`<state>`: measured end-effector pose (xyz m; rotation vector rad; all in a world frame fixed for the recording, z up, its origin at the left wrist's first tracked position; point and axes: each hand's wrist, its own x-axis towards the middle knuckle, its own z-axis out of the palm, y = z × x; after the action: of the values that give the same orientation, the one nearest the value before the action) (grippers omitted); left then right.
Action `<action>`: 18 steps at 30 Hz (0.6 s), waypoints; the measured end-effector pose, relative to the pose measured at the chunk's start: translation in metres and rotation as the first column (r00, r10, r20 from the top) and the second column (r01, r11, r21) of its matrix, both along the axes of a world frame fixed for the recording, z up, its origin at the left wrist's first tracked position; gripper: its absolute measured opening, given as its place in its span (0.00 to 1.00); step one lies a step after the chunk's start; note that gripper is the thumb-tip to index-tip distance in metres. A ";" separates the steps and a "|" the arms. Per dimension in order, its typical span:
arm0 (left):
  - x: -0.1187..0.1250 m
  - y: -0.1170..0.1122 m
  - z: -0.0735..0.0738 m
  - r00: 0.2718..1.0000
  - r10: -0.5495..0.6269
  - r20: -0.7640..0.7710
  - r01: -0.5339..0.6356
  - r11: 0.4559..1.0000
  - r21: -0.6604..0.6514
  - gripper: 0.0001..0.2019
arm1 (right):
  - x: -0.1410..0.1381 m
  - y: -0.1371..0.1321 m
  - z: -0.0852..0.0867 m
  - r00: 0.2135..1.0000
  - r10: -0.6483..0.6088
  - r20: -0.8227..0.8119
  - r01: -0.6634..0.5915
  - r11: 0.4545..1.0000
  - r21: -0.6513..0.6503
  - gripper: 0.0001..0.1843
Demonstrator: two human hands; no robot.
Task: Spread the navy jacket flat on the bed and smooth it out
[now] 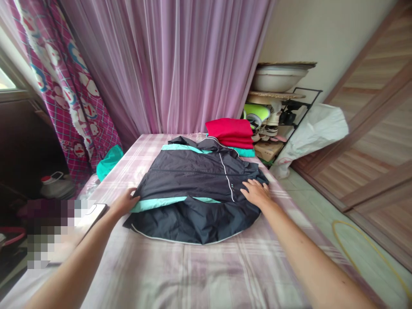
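A dark jacket (180,180) with mint-green stripes and white piping lies spread sideways on the bed, its near sleeve folded along the front edge. At the jacket's left edge, my left hand (124,202) has its fingers and thumb closed on the fabric beside the mint stripe. My right hand (256,193) rests on the jacket's right end with its fingers spread over the cloth. Behind the jacket sits a folded red garment (230,133) on top of a folded teal one (247,152).
A checked sheet (212,274) covers the bed. A phone (93,214) lies at the left, partly blurred out. Purple curtains (193,64) hang behind. To the right stand a rack holding a white basin (278,79) and shoes, a white sack (315,133) and a wooden wardrobe (370,128).
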<state>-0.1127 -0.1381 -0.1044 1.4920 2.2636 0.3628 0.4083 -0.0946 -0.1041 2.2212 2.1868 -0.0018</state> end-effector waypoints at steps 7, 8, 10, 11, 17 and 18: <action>0.026 -0.013 0.009 0.927 -0.246 -0.282 0.330 0.894 0.304 0.22 | -0.041 -0.014 -0.009 0.963 0.245 -0.117 -0.245 0.969 0.009 0.29; 0.032 -0.016 0.011 0.913 -0.312 -0.263 0.388 0.864 0.321 0.20 | -0.042 -0.015 -0.014 0.963 0.237 -0.130 -0.245 0.969 -0.046 0.29; 0.043 -0.021 0.011 0.881 -0.423 -0.214 0.473 0.811 0.344 0.19 | -0.039 -0.013 -0.019 0.961 0.210 -0.182 -0.228 0.970 -0.086 0.30; 0.047 -0.023 0.010 0.863 -0.467 -0.192 0.505 0.788 0.354 0.20 | -0.036 -0.012 -0.019 0.949 0.208 -0.236 -0.231 0.970 -0.074 0.29; 0.049 -0.024 -0.007 0.783 -0.606 -0.141 0.607 0.694 0.387 0.24 | -0.045 -0.032 0.014 0.637 0.470 -0.612 -0.539 0.838 0.083 0.23; 0.049 -0.023 -0.009 0.781 -0.605 -0.153 0.611 0.691 0.387 0.24 | -0.055 -0.040 0.020 0.606 0.513 -0.608 -0.575 0.811 0.110 0.24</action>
<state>-0.0642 -0.1614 -0.1130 2.3611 1.5949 0.6520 0.3529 -0.1343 -0.0837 1.5103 3.0238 -0.9307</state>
